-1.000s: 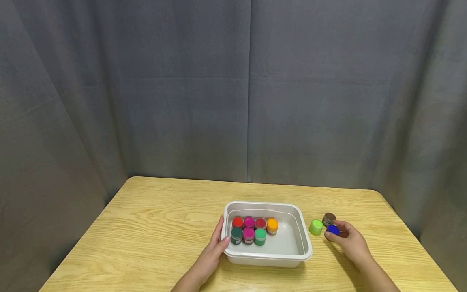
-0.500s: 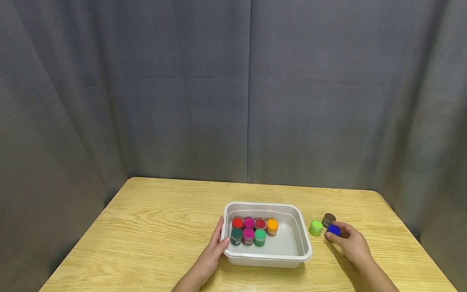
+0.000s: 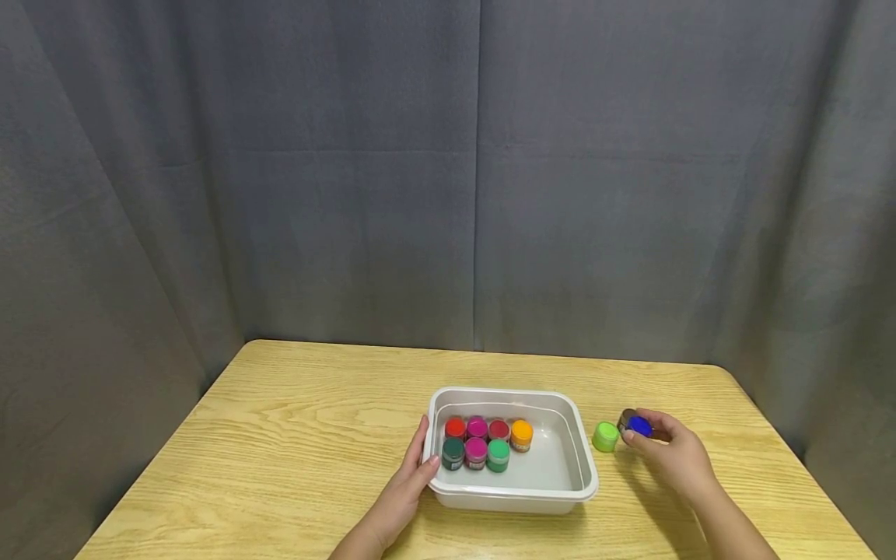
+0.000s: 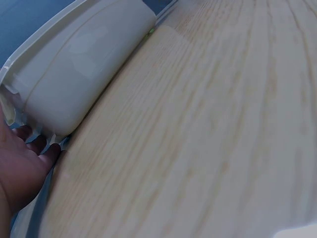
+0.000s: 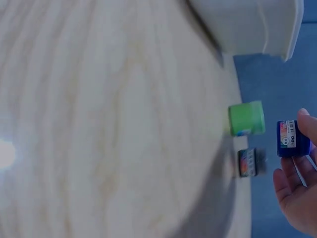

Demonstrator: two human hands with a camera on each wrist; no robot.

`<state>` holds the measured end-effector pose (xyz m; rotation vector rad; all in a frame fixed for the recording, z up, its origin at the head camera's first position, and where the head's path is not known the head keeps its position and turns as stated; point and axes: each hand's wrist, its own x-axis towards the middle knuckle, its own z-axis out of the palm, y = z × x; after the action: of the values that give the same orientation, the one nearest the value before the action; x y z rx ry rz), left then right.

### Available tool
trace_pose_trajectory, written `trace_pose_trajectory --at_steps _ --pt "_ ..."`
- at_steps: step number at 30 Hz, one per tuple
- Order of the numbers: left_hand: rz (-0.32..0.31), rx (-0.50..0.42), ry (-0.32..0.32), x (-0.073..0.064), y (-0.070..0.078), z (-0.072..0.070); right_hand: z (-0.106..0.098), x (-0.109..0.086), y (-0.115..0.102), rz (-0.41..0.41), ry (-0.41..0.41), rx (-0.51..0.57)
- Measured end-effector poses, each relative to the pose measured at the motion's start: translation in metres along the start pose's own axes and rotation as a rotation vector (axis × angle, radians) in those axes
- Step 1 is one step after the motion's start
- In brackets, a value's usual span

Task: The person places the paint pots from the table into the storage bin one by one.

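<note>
My left hand (image 3: 402, 496) grips the left wall of a white plastic tub (image 3: 514, 494), thumb over the rim; in the left wrist view its fingers curl under the rim on the outside. Several small paint jars stand in the tub's left part: red, magenta, dark red, orange (image 3: 521, 435), dark green (image 3: 453, 453) and light green (image 3: 498, 454). To the right of the tub, my right hand (image 3: 677, 459) pinches a blue paint jar (image 5: 294, 138) between thumb and fingers, raised off the table. Below it a brown paint jar (image 5: 250, 162) and a lime green paint jar (image 5: 246, 118) stand on the table.
The wooden table (image 3: 280, 451) extends widely left of the tub and behind it. Grey curtains (image 3: 350, 233) hang close along the table's back and sides. The tub's right wall lies just left of the lime green jar.
My right hand has lifted the blue jar off the table, and it now partly covers the brown jar in the head view. The left hand and tub stay put.
</note>
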<state>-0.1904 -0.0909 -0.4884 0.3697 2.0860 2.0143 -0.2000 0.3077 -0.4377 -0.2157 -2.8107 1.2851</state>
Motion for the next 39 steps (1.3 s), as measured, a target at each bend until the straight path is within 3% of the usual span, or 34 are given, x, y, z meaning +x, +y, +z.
trace_pose_trajectory --at_steps 6,14,30,39 --pt "0.001 -0.006 -0.004 -0.002 0.002 0.0 0.001 -0.002 -0.021 -0.07 0.022 -0.007" --pt "-0.003 -0.01 -0.009 -0.003 0.002 0.0 0.011 -0.005 -0.049 -0.089 0.003 0.04" --pt "0.008 0.011 -0.004 -0.001 0.002 0.0 0.06 -0.006 -0.091 -0.137 -0.06 0.154" --pt "0.004 0.005 0.0 -0.001 0.002 0.0 0.078 -0.006 -0.104 -0.208 -0.148 0.091"
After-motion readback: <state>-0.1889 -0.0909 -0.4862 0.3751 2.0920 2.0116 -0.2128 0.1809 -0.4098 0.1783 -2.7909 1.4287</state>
